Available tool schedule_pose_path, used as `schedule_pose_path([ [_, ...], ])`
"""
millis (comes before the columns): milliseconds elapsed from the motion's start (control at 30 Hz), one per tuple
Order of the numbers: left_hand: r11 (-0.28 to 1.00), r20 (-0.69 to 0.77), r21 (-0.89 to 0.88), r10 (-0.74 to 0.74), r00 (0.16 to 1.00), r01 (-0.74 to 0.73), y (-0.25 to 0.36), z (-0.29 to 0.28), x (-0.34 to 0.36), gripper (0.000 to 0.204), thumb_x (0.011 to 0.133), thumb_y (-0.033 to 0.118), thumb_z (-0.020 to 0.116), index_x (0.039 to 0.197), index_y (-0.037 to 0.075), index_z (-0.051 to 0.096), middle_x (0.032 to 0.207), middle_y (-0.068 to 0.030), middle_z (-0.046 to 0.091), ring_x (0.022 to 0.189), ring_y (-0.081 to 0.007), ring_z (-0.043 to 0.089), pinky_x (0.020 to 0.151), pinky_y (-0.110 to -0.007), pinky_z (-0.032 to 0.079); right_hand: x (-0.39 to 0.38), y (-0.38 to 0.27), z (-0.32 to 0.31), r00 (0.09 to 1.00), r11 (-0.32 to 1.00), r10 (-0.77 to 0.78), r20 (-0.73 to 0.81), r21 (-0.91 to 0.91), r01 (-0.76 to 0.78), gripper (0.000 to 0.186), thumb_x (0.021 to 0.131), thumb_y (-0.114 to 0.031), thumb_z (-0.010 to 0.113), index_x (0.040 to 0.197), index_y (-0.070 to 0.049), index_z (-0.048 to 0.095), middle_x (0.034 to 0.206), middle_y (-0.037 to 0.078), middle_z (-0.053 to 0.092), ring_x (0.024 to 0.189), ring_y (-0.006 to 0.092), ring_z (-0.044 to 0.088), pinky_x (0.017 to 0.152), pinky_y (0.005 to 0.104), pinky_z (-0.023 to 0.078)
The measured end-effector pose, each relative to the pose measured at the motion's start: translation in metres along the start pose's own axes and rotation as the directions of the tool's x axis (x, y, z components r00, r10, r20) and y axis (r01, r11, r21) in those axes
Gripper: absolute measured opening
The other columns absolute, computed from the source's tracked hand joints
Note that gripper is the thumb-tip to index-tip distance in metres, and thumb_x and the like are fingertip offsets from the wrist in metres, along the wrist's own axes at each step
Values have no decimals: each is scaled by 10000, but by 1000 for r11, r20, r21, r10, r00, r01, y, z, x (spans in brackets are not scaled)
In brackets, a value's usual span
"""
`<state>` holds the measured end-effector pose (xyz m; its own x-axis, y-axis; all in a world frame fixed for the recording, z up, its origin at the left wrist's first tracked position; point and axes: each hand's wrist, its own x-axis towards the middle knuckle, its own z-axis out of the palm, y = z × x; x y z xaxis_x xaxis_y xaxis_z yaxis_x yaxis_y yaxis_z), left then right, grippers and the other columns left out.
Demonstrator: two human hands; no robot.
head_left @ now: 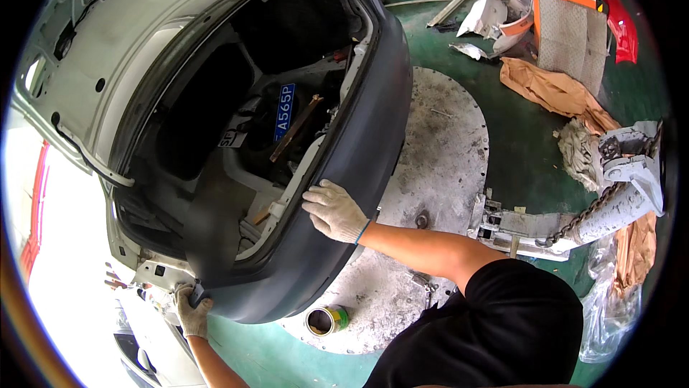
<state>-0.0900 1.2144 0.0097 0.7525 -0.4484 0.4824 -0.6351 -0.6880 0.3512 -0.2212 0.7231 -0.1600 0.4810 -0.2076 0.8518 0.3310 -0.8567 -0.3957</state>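
Gloved right hand [334,211] and left hand [192,309] at a dark bumper [373,111].

The right hand lies over the bumper's upper edge, fingers extended, not clenched; the left bends at its left end, its grip impossible to tell. The bumper spans the rear of a car [82,65]. Below it, an open tin [321,321] stands on a round plate [441,147]; behind it, the trunk [237,165] holds a wooden strip [298,126]. Uneven pressure could skew the bumper; a slipping end might knock the tin.
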Motion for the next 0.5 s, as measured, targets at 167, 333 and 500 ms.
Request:
schedule_pose_path([
  [167, 995, 58, 86, -50, 997, 45, 20, -2, 3, 674, 728, 386, 977, 1167, -3, 644, 1259, -142, 636, 1184, -333, 586, 1112, -445, 467, -14, -3, -13, 993, 1000, 30, 110, -1, -30, 365, 955, -190, 738, 1305, -88, 745, 1484, 85, 662, 1480, 260, 534, 1325, 516, 345],
  [333, 970, 82, 178, -182, 980, 165, 71, 10, 8, 727, 795, 277, 923, 1375, -32, 613, 1328, -180, 633, 1232, -349, 584, 1129, -447, 458, -38, -4, -21, 986, 999, 40, 163, -11, -39, 443, 956, -213, 735, 1387, -113, 709, 1526, 102, 631, 1511, 290, 502, 1318, 535, 340],
  [500, 910, 76, 331, -291, 954, 251, 69, 29, 16, 763, 849, 297, 941, 1422, -57, 583, 1367, -210, 647, 1277, -341, 603, 1142, -446, 469, -34, 37, -41, 978, 992, 16, 208, -125, 10, 404, 988, -252, 721, 1372, -129, 718, 1525, 94, 631, 1488, 296, 517, 1292, 599, 353],
])
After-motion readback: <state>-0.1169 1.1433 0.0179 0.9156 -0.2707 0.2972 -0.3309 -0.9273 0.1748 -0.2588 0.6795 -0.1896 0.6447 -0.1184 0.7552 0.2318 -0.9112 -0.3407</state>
